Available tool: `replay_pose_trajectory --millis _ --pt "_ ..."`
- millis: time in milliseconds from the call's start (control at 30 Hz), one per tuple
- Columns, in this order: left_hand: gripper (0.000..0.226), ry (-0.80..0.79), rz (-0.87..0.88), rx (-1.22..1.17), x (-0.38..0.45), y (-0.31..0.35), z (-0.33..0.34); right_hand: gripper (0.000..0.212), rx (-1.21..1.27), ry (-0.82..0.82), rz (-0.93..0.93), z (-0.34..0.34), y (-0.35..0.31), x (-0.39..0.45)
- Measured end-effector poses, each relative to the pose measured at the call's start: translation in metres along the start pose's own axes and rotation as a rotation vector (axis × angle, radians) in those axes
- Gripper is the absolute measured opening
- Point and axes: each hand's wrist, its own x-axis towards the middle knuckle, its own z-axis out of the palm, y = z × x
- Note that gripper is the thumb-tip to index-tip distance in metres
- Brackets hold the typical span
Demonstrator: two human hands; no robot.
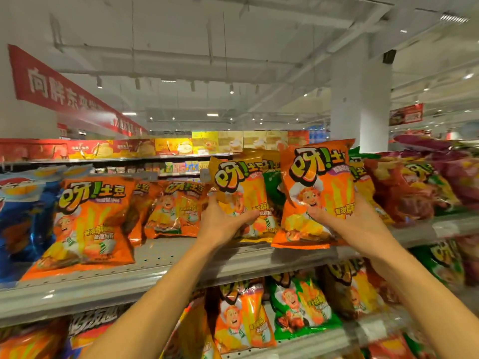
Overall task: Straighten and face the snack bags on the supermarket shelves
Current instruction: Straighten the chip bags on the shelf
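My left hand (220, 224) grips a yellow-orange bag (239, 198); my right hand (355, 224) grips an orange bag (317, 187), both upright near the shelf (160, 257) front edge.

Your grey perforated shelf (166, 257) carried orange snack bags (88, 224), blue bags (18, 216) at its left end, red bags (404, 193) right.

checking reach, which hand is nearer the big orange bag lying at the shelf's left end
Left. The left hand grips a yellow-orange bag right of the big orange bag; the right hand is further right.
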Motion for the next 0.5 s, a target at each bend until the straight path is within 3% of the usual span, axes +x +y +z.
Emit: replay_pose_trajectory --millis 133,367,500 --pt "0.118 -0.003 -0.022 0.007 0.004 0.001 0.02 0.073 0.028 0.009 0.007 -0.008 0.007 -0.013" --pt "0.081 -0.142 0.001 -0.076 0.003 -0.001 0.02 0.068 0.033 0.001 0.047 -0.002 0.003 -0.023" --pt "0.087 -0.213 0.004 -0.072 0.001 -0.001 0.009 0.062 0.017 -0.006 0.037 0.014 -0.013 -0.023"
